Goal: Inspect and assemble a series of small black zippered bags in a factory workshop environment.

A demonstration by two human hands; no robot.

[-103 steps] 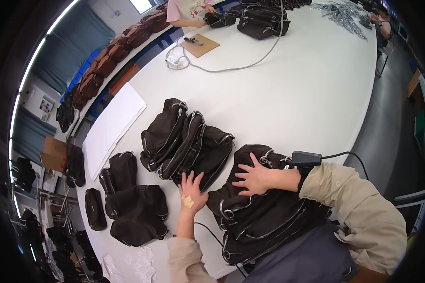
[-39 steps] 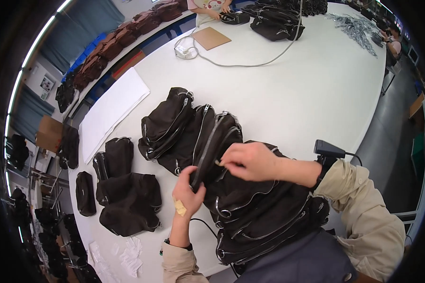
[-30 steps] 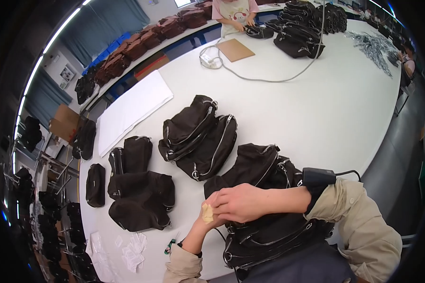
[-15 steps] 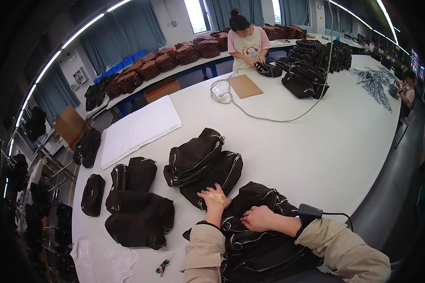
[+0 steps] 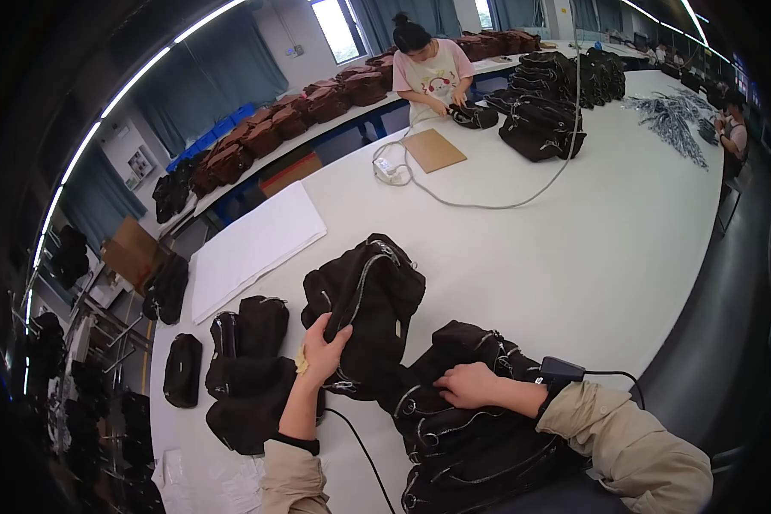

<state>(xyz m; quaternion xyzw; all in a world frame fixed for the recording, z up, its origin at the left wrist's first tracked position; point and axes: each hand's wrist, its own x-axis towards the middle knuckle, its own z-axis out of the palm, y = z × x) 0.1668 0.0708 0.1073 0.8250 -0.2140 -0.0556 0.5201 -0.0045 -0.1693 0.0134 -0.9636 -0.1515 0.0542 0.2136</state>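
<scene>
Moved left hand [image 5: 324, 349] since half a second ago, from the near edge of the middle bag [image 5: 377, 321] to its left side, and turned this dark bag, with a small pale tag [image 5: 397, 328] now in sight. Holding with left hand the bag's edge, fabric between thumb and fingers. Keeping right hand [image 5: 467, 387] in almost the same place, on the near right pile of dark bags [image 5: 480, 437], with fingers curled down to the cloth; cannot tell if gripping it.

Located on the near part of the white tabletop [image 5: 565, 257], as to the middle bag: left of the pile and apparently touching it. Seen further left, other dark bags [image 5: 257, 420], partly behind the left forearm, and beside these a small dark pouch [image 5: 182, 371]. Seen beyond them, at the left edge, a white sheet [image 5: 259, 248].

Visible at the far side: a brown board [image 5: 435, 151], with a white power strip [image 5: 389, 168] and a grey cable [image 5: 497, 206] just beside. Visible behind the board, a co-worker [image 5: 433, 77] with both hands at a small dark bag [image 5: 474, 116], and to the right a stack of black bags [image 5: 540, 137]. Lying at far right, a bunch of silvery strips [image 5: 672, 124].
</scene>
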